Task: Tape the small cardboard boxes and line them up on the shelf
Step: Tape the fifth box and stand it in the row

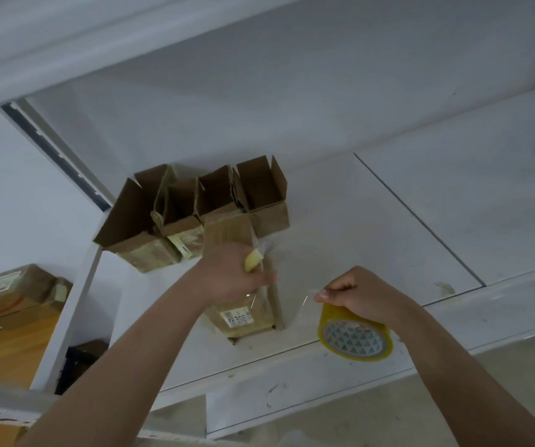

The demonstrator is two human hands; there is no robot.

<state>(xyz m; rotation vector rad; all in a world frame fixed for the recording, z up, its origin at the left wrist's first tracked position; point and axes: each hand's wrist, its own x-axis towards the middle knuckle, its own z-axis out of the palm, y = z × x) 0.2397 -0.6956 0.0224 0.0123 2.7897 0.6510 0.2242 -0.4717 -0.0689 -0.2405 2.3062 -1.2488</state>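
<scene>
**Clear tape stretched from roll to box on the white shelf**

The left hand (232, 269) sits near the centre of the view, its fingers curled around the upper part of a small cardboard box (243, 304) that stands on the white shelf (372, 227). A small yellow object (253, 260) shows at the top of this hand against the box; what it is cannot be told. The box carries a white label (237, 317) on its near face, toward 6 o'clock.

At 3 o'clock from the box, the right hand (356, 293) is clenched over the top of a roll of clear tape (354, 337) with a yellowish rim and a triangle-patterned core. The roll hangs below the hand, at the shelf's front edge. A strip of clear tape (292, 301) spans the gap between the roll and the box, faintly visible by its glints.

At 11 o'clock from the held box, a row of four open-topped cardboard boxes (195, 214) stands side by side against the back of the shelf, flaps up. The held box's far end touches or overlaps this row.

At far 9 o'clock, beyond the shelf's upright, more brown parcels (17, 291) with labels lie on a wooden surface (8, 346).
</scene>
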